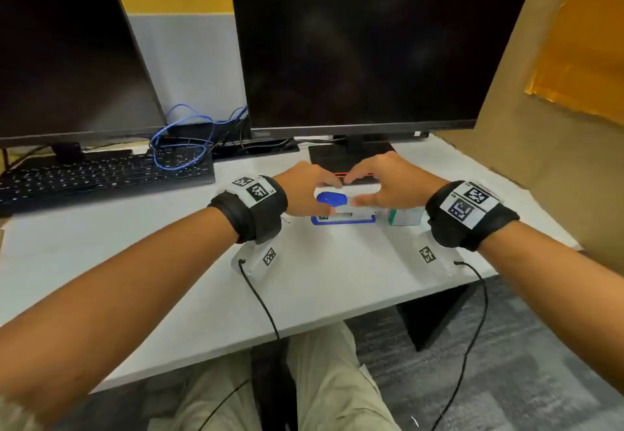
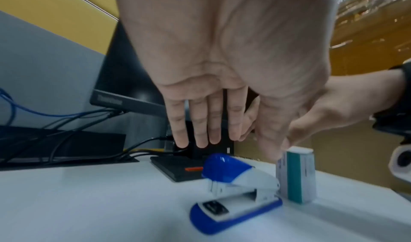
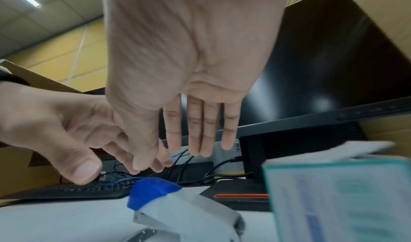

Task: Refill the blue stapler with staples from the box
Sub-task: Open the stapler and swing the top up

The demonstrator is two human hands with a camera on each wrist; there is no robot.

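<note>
The blue and white stapler (image 1: 342, 210) sits closed on the white desk (image 1: 320, 278), its blue head pointing left. Just right of it stands a small white and green staple box (image 1: 406, 216). My left hand (image 1: 309, 190) hovers over the stapler's left end with straight fingers, holding nothing. My right hand (image 1: 380, 187) hovers over its right end and beside the box, fingers also straight and empty. In the left wrist view, the stapler (image 2: 235, 184) and box (image 2: 298, 177) lie below my fingers (image 2: 201, 131). The right wrist view shows the stapler (image 3: 169, 205) and box (image 3: 340, 198) blurred.
Two dark monitors (image 1: 364, 45) stand behind; one's black base with a red strip (image 1: 351, 160) lies just beyond the stapler. At the back left are a black keyboard (image 1: 108, 174) and blue cables (image 1: 182, 140). A cardboard wall (image 1: 540, 160) bounds the right side.
</note>
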